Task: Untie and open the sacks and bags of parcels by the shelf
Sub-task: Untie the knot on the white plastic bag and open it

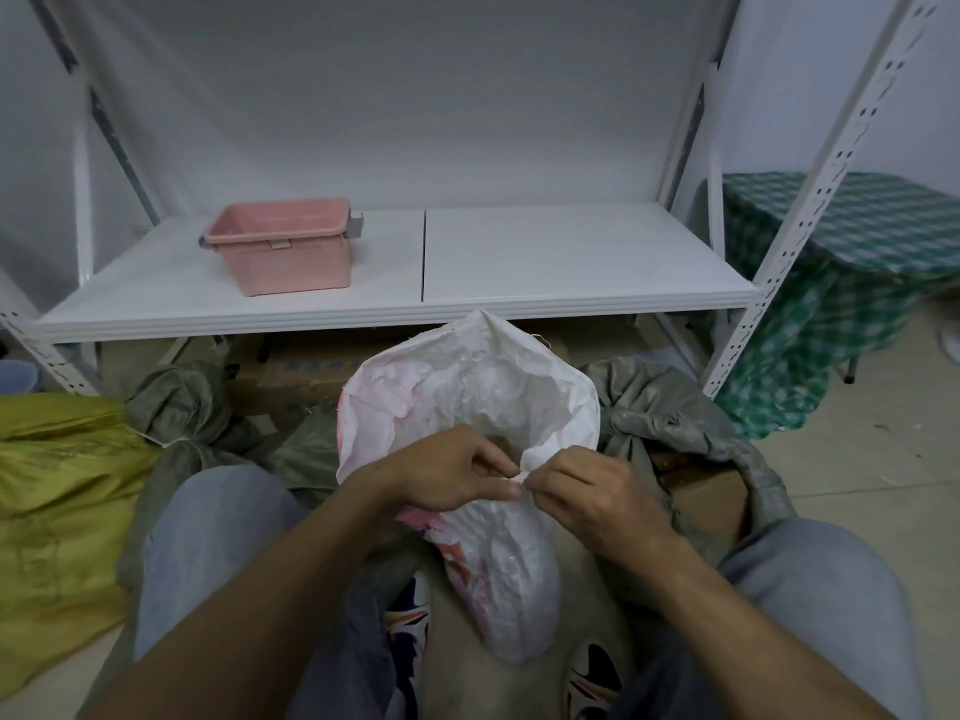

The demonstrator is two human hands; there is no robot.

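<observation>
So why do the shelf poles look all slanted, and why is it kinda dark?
Head view: the wide-angle lens makes the shelf post lean outward near the edge. Same view: the light is dim and even, with no glare or hard shadows. The left hand and right hand pinching the white sack look sharp; the left forearm at the bottom looks stretched.
</observation>
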